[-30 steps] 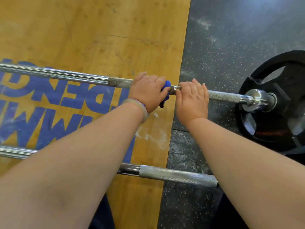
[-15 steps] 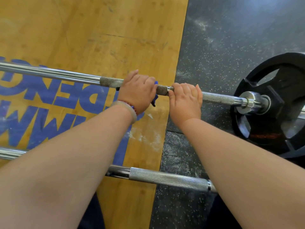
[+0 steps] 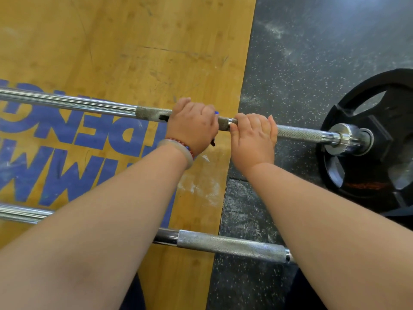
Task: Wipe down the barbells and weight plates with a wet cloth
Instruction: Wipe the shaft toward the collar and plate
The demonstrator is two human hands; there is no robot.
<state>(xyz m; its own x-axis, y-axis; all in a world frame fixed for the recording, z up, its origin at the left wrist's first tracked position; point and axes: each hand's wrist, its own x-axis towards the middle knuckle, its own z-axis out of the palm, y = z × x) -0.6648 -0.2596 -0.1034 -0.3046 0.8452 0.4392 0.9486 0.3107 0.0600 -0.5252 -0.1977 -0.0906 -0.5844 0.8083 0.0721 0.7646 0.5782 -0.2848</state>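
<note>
On the far barbell (image 3: 89,105), shaft running left-right, your left hand (image 3: 192,126) curls round what seems the blue cloth (image 3: 215,112); your right hand (image 3: 252,137) grips bare knurl just beside it, toward the weight plate (image 3: 380,108).

The upper barbell (image 3: 67,104) is metal: smooth mirror-bright chrome at left of the frame, dull rough knurling mid-frame. The lower barbell (image 3: 230,245) shows the same rough knurled metal. The weight plate (image 3: 366,175) at right is matt black, rubbery-looking. The wooden platform (image 3: 134,52) is varnished and scuffed; the floor (image 3: 312,52), dark speckled rubber.
</note>
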